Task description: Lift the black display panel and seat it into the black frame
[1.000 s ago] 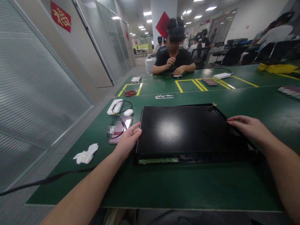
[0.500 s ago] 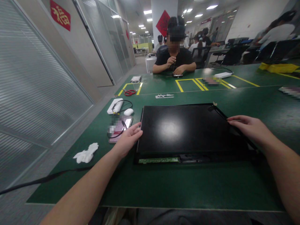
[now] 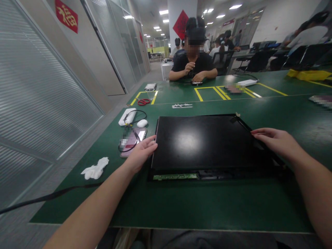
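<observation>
A flat black LCD screen panel (image 3: 207, 148) lies over a black frame (image 3: 242, 121) on the green table. Along its front edge shows a green circuit board strip (image 3: 175, 176). My left hand (image 3: 141, 155) grips the panel's left edge, thumb on the near side and fingertips at the rim. At the right edge, my right hand (image 3: 276, 141) is closed with thumb and fingers together on the rim. Where its fingertips end, panel and frame are hard to tell apart. A small pale tab (image 3: 238, 114) sticks up at the far right corner.
Left of the panel lie a phone (image 3: 133, 141), a white mouse-shaped object (image 3: 142, 123), a white power bank (image 3: 127, 117) with a cable, and crumpled tissue (image 3: 95, 168). Red-handled scissors (image 3: 144, 101) lie farther back. A person (image 3: 193, 62) sits across the table (image 3: 202, 207).
</observation>
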Demonstrator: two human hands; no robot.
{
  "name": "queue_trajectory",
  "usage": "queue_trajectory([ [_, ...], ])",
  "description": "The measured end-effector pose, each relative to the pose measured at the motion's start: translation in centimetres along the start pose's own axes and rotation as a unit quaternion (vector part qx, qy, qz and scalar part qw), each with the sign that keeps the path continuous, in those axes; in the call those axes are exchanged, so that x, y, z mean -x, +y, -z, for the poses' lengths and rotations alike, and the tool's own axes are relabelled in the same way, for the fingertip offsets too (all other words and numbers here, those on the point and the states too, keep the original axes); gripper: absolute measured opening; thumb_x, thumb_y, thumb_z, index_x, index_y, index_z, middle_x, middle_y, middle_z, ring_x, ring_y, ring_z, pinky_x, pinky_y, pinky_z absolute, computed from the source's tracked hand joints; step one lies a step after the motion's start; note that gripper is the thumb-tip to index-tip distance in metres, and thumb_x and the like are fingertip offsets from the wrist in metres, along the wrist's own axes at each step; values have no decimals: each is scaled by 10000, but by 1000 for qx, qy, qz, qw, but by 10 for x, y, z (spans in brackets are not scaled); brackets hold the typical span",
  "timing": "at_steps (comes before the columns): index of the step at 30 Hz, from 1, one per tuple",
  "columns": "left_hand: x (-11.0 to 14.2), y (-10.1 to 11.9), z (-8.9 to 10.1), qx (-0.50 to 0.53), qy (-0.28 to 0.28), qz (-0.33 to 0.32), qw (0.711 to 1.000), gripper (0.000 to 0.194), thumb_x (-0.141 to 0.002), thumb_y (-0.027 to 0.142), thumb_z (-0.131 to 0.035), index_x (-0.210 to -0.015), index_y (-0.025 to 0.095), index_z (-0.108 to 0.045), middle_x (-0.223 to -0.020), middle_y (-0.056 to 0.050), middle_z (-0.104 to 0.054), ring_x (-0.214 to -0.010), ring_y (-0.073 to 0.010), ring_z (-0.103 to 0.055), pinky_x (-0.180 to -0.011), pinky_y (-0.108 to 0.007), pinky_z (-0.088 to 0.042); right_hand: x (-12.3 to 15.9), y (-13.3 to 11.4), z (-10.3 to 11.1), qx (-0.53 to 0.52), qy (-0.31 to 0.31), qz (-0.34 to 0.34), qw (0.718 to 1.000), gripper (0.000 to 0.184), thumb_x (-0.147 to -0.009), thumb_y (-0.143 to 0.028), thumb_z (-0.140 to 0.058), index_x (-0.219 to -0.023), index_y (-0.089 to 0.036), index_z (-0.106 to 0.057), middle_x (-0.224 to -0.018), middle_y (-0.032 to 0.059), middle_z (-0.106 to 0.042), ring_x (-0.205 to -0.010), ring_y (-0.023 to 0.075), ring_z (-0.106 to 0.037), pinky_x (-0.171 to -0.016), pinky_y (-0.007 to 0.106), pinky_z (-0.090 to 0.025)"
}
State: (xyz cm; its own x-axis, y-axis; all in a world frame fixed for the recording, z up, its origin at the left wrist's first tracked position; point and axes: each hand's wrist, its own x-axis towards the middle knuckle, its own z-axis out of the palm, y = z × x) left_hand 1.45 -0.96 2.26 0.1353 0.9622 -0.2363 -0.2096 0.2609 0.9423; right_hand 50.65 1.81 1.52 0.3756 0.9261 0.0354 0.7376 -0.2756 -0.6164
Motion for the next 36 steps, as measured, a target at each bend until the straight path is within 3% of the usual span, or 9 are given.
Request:
queue_trajectory([
  [6,-1,-2,1,5,-4,-12,1000,623,-720,168,-841,-1302,132,-623,-991,-108,-786,-927,-247,-754,-748,-279,-577,0,-1,1,21,0,5,1000,292,-708,-438,-631,-907,-277,-772,-937,38,-771,-934,274,-689,-887,424,-482],
  [16,-1,-3,2,-36,-11,-26,999,800,-658,318,-901,-1355,101,-575,-978,-103,-782,-942,-263,-744,-807,-312,-564,-2,-3,2,67,-2,-6,998,330,-686,-447,-589,-890,-270,-778,-948,46,-768,-910,266,-689,-807,383,-504],
  [22,1,-3,0,-58,-12,-34,998,809,-676,376,-890,-1380,135,-573,-1119,-130,-762,-1095,-317,-706,-984,-431,-532,-4,2,1,52,-7,-6,999,346,-677,-456,-589,-904,-273,-775,-958,36,-771,-937,268,-687,-878,408,-486],
  [26,3,-3,-3,-88,-12,-74,993,783,-665,372,-899,-1352,138,-606,-1313,-165,-685,-1294,-346,-590,-1125,-476,-432,-4,1,1,53,-8,-13,998,327,-676,-441,-595,-893,-270,-771,-962,36,-770,-939,261,-687,-877,397,-485],
  [30,4,-4,-5,-107,-17,-97,989,726,-682,360,-873,-1328,144,-624,-1434,-166,-599,-1381,-371,-500,-1161,-533,-390,-5,0,2,45,-6,-11,999,334,-667,-449,-598,-891,-275,-775,-970,42,-773,-946,274,-686,-868,414,-485],
  [36,-3,-12,4,-210,49,-155,964,598,-663,378,-833,-1207,173,-691,-1526,-138,-470,-1462,-345,-396,-1233,-465,-293,-2,-4,2,21,-1,-22,1000,344,-659,-438,-599,-894,-262,-779,-971,48,-770,-959,270,-681,-876,404,-482],
])
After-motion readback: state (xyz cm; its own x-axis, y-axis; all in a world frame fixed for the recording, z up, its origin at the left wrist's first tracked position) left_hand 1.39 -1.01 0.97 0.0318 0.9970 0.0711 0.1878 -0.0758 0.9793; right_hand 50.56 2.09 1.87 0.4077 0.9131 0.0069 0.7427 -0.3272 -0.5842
